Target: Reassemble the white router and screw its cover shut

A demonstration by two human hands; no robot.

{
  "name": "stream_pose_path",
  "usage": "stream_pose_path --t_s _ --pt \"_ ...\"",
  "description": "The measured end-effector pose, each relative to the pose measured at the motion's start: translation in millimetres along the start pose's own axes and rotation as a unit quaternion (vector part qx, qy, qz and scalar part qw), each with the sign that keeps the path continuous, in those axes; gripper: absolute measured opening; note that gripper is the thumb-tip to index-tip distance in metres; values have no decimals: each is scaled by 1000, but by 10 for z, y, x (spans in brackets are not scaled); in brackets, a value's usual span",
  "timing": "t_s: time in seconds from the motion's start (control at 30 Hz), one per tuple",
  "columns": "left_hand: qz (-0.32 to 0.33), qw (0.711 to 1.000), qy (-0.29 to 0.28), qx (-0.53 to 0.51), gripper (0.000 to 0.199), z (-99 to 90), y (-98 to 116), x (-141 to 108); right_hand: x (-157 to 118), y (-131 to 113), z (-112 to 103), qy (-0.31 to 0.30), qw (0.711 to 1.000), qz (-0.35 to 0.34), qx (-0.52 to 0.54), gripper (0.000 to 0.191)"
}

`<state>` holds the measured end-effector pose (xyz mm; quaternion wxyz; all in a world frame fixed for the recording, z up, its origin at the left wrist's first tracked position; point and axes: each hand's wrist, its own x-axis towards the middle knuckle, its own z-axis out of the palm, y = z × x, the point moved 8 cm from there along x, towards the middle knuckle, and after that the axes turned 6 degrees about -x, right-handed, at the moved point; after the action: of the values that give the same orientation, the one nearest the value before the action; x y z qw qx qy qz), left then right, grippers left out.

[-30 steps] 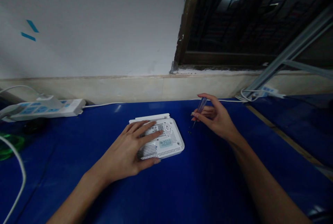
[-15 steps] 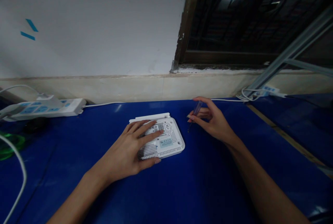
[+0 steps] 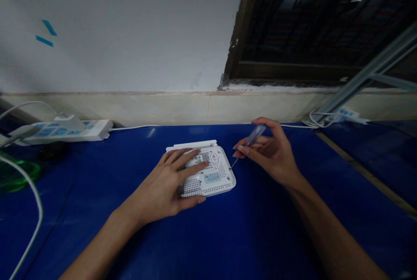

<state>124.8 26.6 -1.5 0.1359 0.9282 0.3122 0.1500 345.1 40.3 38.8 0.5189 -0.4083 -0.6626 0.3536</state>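
Note:
A white Wi-Fi router [image 3: 213,178] lies on the blue tabletop with its vented, labelled underside up. Its folded antenna [image 3: 195,145] runs along the far edge. My left hand [image 3: 163,182] rests spread over the router's left part, fingers flat on the casing and thumb along the near edge, covering part of the label. Between the thumb and fingers of my right hand [image 3: 272,152] is a screwdriver [image 3: 255,135] with a clear purplish handle. It tilts down to the left, and its thin tip meets the router's right edge, between the two corner holes.
At the back left lies a white power strip [image 3: 97,130] with plugs and cables. A green coil [image 3: 24,175] and a white cable [image 3: 38,206] are at the left. A metal frame leg [image 3: 345,91] stands at the back right, beside another power strip [image 3: 348,115]. A wall closes the back.
The screwdriver has tilted, and its tip has gone from beside the router to its right edge. My left hand stays on the router. The whole view has shifted slightly.

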Motion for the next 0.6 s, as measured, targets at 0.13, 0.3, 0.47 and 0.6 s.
stream_pose_path --t_s 0.13,0.3,0.47,0.6 --pt "3 1000 3 -5 73 -7 10 5 -31 53 82 -36 999 23 11 58" --pt "1 1000 -4 3 72 1 -8 -7 -45 61 138 -72 997 7 12 55" --pt "26 999 14 35 71 -10 118 -5 -69 36 199 -111 993 -6 -30 53" --pt "69 997 2 37 64 63 374 30 -79 14 198 -110 992 -10 -54 53"
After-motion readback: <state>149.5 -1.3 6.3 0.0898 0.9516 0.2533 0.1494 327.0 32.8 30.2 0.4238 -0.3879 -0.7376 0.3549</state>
